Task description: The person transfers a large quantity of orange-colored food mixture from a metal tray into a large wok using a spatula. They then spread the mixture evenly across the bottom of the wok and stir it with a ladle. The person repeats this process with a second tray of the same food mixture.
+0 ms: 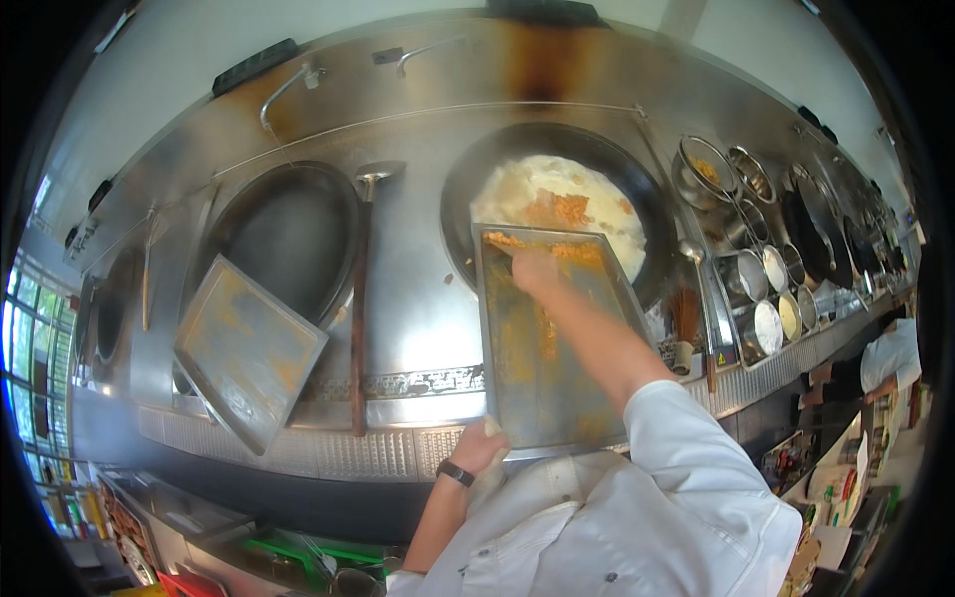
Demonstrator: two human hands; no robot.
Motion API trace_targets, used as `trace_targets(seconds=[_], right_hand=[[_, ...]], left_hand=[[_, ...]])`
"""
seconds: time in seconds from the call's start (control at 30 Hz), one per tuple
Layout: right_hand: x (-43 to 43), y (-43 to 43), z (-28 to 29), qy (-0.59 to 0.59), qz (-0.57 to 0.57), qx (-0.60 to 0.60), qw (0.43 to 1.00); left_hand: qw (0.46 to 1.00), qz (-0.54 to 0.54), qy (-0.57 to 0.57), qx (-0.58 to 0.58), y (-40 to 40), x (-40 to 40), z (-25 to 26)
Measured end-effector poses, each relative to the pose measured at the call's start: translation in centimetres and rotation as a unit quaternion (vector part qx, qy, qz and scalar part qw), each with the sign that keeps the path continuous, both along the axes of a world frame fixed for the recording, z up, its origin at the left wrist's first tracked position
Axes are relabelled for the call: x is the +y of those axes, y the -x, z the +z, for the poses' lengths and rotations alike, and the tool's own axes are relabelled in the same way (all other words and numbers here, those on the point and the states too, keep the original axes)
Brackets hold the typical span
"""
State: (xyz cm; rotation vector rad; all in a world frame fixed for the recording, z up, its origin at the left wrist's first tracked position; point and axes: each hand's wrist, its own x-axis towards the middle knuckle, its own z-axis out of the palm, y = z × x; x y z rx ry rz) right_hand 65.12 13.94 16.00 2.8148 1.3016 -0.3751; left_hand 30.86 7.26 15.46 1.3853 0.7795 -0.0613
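Observation:
A rectangular metal tray (522, 358) smeared with orange residue lies tilted over the near rim of a large wok (656, 224). My left hand (477, 451) grips the tray's near left corner together with a pale cloth (492, 430). Inside the tray, at its far left, my right hand (536, 270) is closed on a small scraper-like tool, mostly hidden by the fingers. Orange crumbly food (501, 239) lies along the tray's far edge. The wok holds bubbling, pale yellow liquid (515, 183) with an orange clump (559, 209) in it.
Another smeared tray (250, 354) leans across a dark wok (291, 216) at left. A long-handled ladle (359, 298) lies between the woks. Strainers (705, 168) and metal seasoning pots (767, 328) stand at right. Another person (891, 354) is at far right.

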Motion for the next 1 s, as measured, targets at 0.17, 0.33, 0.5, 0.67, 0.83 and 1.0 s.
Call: trace_targets(seconds=[0.17, 0.33, 0.5, 0.67, 0.83, 1.0], right_hand=[[-2.9, -4.5, 4.1, -0.055, -0.008, -0.088, 0.995], [-10.6, -4.3, 9.9, 0.122, 0.053, -0.017, 0.991], [-16.2, -0.9, 9.9, 0.163, 0.072, 0.012, 0.984], [-18.5, 7.1, 16.7, 0.242, 0.139, 0.052, 0.959], [-22.5, 13.4, 13.7, 0.207, 0.152, 0.071, 0.964], [-16.3, 11.6, 14.5, 0.231, 0.149, 0.12, 0.954]], left_hand=[[1.0, -0.006, -0.024, 0.0, -0.5, 0.5, 0.5], [0.994, -0.022, -0.107, 0.02, 0.0, 0.8, -1.4], [0.987, 0.0, -0.157, 0.041, 0.5, 1.0, -2.2], [0.978, 0.015, -0.194, 0.076, 0.3, 0.7, -4.7], [0.987, 0.031, -0.154, 0.025, -3.2, -1.0, -5.0], [0.981, 0.05, -0.18, 0.04, -4.4, -2.5, -8.1]])
